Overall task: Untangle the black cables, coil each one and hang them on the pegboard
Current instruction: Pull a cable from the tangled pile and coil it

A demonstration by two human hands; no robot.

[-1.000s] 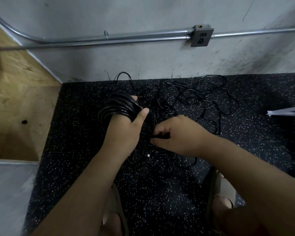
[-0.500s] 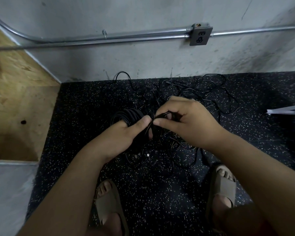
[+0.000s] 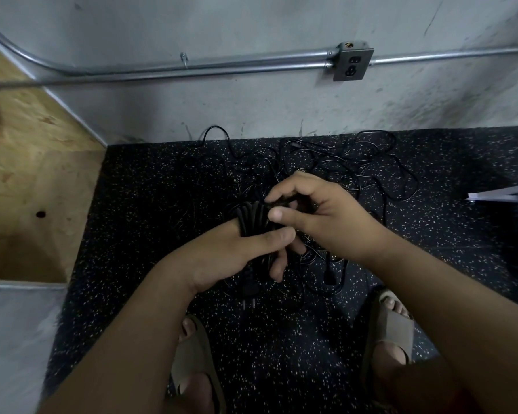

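My left hand (image 3: 231,255) grips a thick coil of black cable (image 3: 253,218) wound round its fingers, thumb laid across the strands. A two-pin plug (image 3: 249,289) hangs from the coil below the hand. My right hand (image 3: 320,222) is just right of the coil, fingers curled, pinching a strand of the same cable against it. Behind both hands a loose tangle of thin black cables (image 3: 341,165) lies on the speckled black mat (image 3: 150,204), reaching the wall. The pegboard is out of sight.
A grey wall with metal conduit (image 3: 192,68) and an outlet box (image 3: 353,64) stands behind the mat. A wooden box (image 3: 27,162) sits at the left. White sheets (image 3: 503,197) lie at the right edge. My sandalled feet (image 3: 392,324) stand on the mat below the hands.
My left hand has come down and right with the coil, now sideways. My right hand has risen from the tangle, carrying a strand up to the coil's top.
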